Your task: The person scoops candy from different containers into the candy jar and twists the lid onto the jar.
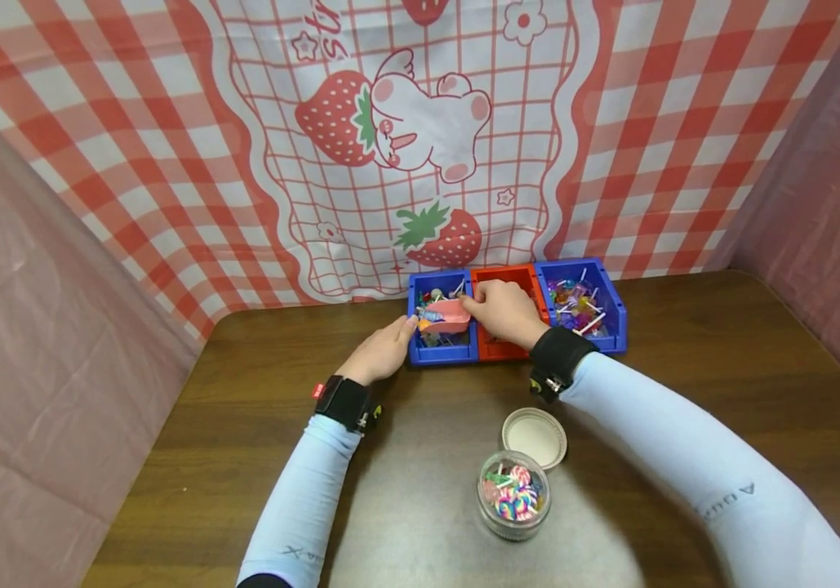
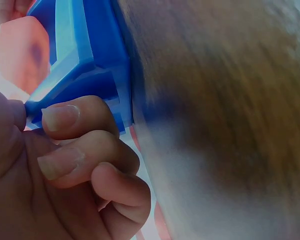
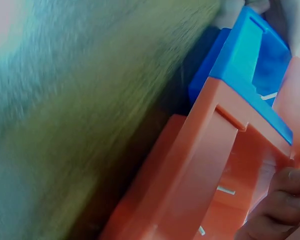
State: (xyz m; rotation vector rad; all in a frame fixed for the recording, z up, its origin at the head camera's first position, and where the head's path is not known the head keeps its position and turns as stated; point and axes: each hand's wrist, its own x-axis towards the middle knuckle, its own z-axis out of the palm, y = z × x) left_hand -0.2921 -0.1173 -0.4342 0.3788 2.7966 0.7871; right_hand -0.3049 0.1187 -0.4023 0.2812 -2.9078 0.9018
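Observation:
My right hand (image 1: 505, 312) holds a pink scoop (image 1: 451, 315) over the left blue bin (image 1: 443, 355), where small lollipops and other tiny candy-like pieces lie. A few colourful pieces, one of them blue and white, sit in the scoop. At that bin's left side, my left hand (image 1: 378, 353) grips the wall near its front corner. The left wrist view shows the curled fingers (image 2: 85, 155) against the blue plastic, with the thumb tip partly hidden. Beneath my right hand is a red bin (image 1: 504, 351), mostly covered; white sticks show inside it in the right wrist view.
Joined to the red bin's right is another blue bin (image 1: 616, 322) with purple and yellow lollipops. Nearer on the wooden table (image 1: 243, 457), a clear jar (image 1: 513, 527) holds swirled lollipops, and its round pale lid (image 1: 535, 439) lies just behind it. A strawberry-print cloth (image 1: 420, 204) hangs behind.

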